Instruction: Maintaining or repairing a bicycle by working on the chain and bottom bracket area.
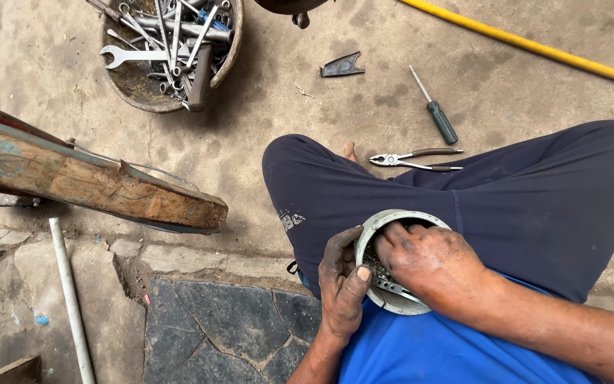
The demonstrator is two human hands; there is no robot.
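the left hand (340, 281) clamps the rim of a small metal tin (385, 291) on the lap, thumb over the edge. the right hand (428, 259) is inside it, fingers curled among small parts; whether they pinch one i cannot tell. it looks like picking through the tin, and lifting a piece wants a fine pinch. pliers (415, 159) and a screwdriver (435, 107) lie on the floor beyond the knee.
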